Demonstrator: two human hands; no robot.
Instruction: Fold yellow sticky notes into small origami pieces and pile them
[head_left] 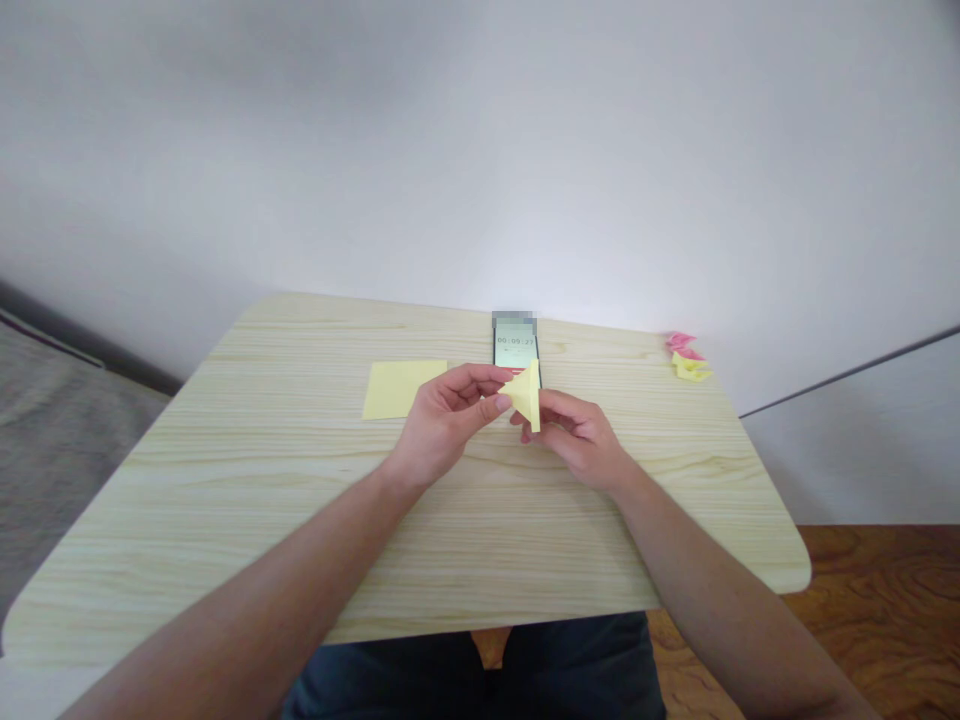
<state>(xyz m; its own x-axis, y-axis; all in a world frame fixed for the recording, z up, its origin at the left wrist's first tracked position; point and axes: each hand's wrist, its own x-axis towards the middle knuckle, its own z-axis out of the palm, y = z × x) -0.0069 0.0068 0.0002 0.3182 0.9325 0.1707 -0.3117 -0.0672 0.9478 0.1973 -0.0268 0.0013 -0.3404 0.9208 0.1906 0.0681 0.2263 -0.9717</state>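
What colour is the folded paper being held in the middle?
The folded paper is pale yellow; the head view shows it best.

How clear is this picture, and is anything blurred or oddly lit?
In the head view, light is soft, with a brighter patch on the wall above the smartphone; in that view, grey pixel blocks mask the smartphone's top, and the folded yellow paper looks slightly soft, its outline readable.

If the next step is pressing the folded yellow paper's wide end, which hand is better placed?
Probably the right hand: it is right at that end, while the left hand pinches the folded yellow paper near its narrow end.
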